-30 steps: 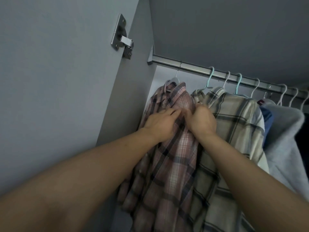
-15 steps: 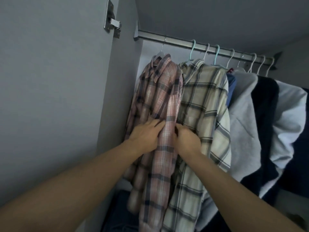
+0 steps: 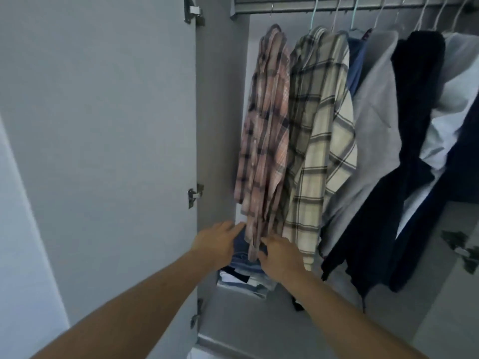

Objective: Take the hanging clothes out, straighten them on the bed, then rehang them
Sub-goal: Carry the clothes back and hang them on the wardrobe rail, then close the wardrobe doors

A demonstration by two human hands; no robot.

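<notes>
Pink plaid shirt [image 3: 264, 130] hangs leftmost on rail, bunched narrow, hem just above and between both grips. Cream plaid shirt [image 3: 318, 141] hangs touching it, up-right of right grip. Grey, dark navy, pale blue garments further right, well apart from grips.

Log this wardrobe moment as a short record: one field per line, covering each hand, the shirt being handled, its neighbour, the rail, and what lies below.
left hand: fingers straight, beside the pink shirt's hem
right hand: at the hem's lower edge; grip unclear
pink plaid shirt: hanging, leftmost garment
cream plaid shirt: hanging just right of it
rail: holds several hangers
folded clothes: stacked under the shirts
</notes>
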